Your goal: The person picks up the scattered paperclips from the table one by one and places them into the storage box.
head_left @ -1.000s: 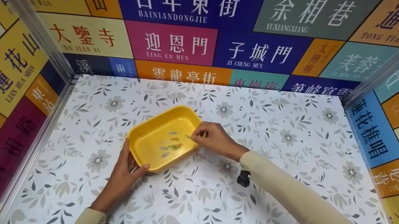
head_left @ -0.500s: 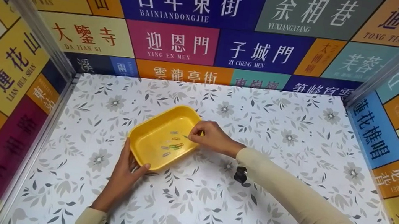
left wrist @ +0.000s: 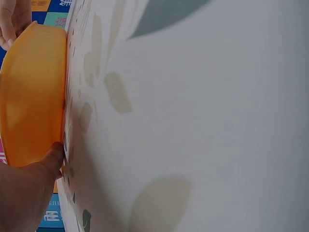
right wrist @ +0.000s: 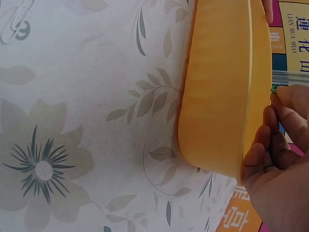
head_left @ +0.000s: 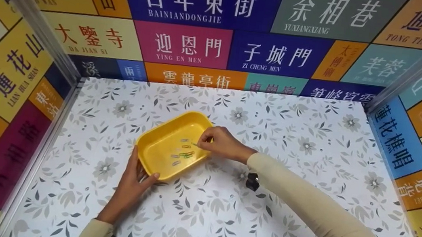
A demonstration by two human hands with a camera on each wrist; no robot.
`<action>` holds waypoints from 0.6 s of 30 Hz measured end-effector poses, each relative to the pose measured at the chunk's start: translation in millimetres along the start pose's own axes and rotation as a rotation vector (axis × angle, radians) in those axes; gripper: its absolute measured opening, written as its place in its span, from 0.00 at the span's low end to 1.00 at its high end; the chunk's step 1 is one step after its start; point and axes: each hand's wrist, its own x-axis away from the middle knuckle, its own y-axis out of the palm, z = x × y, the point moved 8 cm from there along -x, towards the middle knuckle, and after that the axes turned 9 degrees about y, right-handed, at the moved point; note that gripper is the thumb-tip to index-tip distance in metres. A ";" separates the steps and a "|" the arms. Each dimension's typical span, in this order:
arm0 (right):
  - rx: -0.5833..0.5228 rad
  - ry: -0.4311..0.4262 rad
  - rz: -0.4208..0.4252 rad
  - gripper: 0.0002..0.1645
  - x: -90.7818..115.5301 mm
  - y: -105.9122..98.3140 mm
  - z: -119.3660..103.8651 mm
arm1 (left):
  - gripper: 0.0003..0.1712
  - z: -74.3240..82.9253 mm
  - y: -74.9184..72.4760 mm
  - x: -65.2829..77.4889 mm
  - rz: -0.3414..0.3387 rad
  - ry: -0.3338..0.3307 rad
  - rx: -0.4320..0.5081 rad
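A shallow yellow plastic tray (head_left: pixel 163 136) sits slanted on the patterned tabletop. My left hand (head_left: pixel 133 185) holds its near left corner, thumb on one side and fingers along the other; in the left wrist view the thumb (left wrist: pixel 52 157) lies against the tray's outer wall. Over the right end of the tray, my right hand (head_left: pixel 222 142) pinches a small green paper clip (right wrist: pixel 274 89) between thumb and forefinger. Its other fingers are curled by the rim. Several coloured paper clips (head_left: pixel 186 154) lie loose on the tray floor.
A pale paper clip (right wrist: pixel 18 20) lies on the white tabletop (head_left: pixel 287 218), which has grey flowers and leaves. Upright panels (head_left: pixel 188 46) with coloured sign prints enclose the back and both sides.
The right hand has shifted slightly left, further over the tray, still pinching the green paper clip. The left hand and the tray have stayed in place.
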 end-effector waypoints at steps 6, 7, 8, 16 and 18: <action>0.029 -0.014 -0.023 0.06 -6.8 6.4 -2.3 | 0.67 1.4 -0.1 -0.8 -0.006 0.021 0.014; 0.033 -0.016 -0.027 0.06 -8.3 7.9 -2.7 | 0.67 1.7 -0.1 -0.7 -0.007 0.022 0.012; 0.031 -0.017 -0.032 0.06 -9.7 9.4 -3.1 | 0.67 1.8 -0.1 -0.7 -0.007 0.020 0.012; 0.049 -0.019 -0.061 0.06 -20.5 22.4 -3.8 | 0.67 0.9 0.1 -0.9 -0.009 0.005 -0.011; 0.058 -0.025 -0.068 0.07 -22.4 25.2 -4.1 | 0.67 0.6 -0.1 -0.8 -0.008 0.004 -0.012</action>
